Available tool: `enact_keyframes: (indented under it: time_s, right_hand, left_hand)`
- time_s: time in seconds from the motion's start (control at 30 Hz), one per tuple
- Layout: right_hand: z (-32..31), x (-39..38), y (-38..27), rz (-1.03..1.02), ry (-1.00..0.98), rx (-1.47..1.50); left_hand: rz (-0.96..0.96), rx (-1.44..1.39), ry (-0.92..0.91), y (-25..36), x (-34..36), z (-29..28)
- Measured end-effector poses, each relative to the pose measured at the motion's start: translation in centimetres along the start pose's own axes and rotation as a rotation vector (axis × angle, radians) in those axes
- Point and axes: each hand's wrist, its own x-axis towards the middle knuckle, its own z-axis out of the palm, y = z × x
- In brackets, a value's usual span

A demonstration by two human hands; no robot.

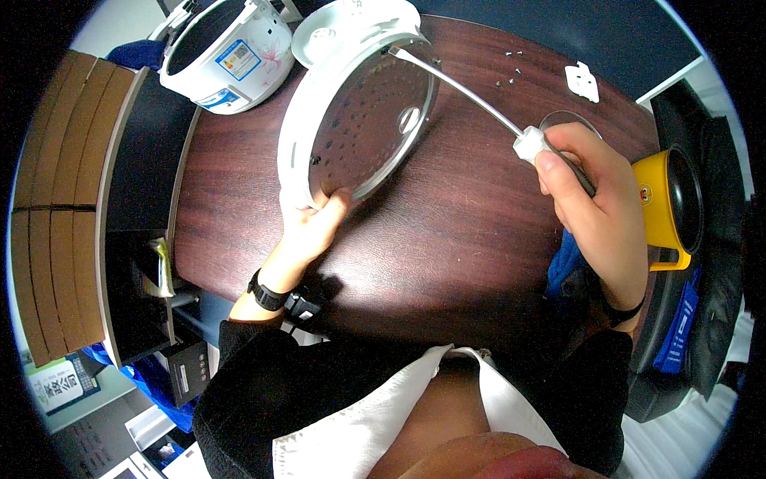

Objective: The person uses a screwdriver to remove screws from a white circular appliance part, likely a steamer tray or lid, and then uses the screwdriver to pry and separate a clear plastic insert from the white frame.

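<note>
My left hand (315, 227) grips the near edge of a round white rice cooker lid (298, 136), its thumb over the rim. The lid is tilted up, and its dark, dotted inner face (363, 120) is turned toward the right. In my right hand (594, 184) is a screwdriver (483, 104) with a long metal shaft and a white and grey handle. Its flat tip lies at the far upper rim of the lid; whether it touches cannot be told. The fingers of my left hand behind the lid are hidden.
A white rice cooker body (239, 60) and a round white part (323, 36) stand at the back left. Several small screws (511, 80) and a white plastic piece (582, 82) lie at the back right. A yellow mug (658, 195) is beyond my right hand.
</note>
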Motion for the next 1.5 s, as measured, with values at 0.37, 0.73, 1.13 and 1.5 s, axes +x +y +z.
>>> enact_keyframes:
  time_s: [0.37, 0.73, 1.13, 1.5]
  right_hand:
    - [0.0, 0.1, -0.1, -0.027, 0.008, -0.053]
    - [-0.1, 0.2, 0.0, -0.112, 0.035, -0.171]
    - [0.0, 0.9, 0.8, -0.405, 0.175, -0.435]
    - [0.2, 1.6, 0.6, -0.297, 0.175, -0.326]
  left_hand:
    - [0.088, 0.038, 0.018, -0.1, 0.2, 0.4]
    - [0.053, 0.157, 0.029, 1.1, 0.6, 0.9]
    - [-0.018, 0.08, 0.105, 0.9, 0.5, 1.5]
    - [0.035, 0.101, 0.032, 0.8, 0.2, 0.9]
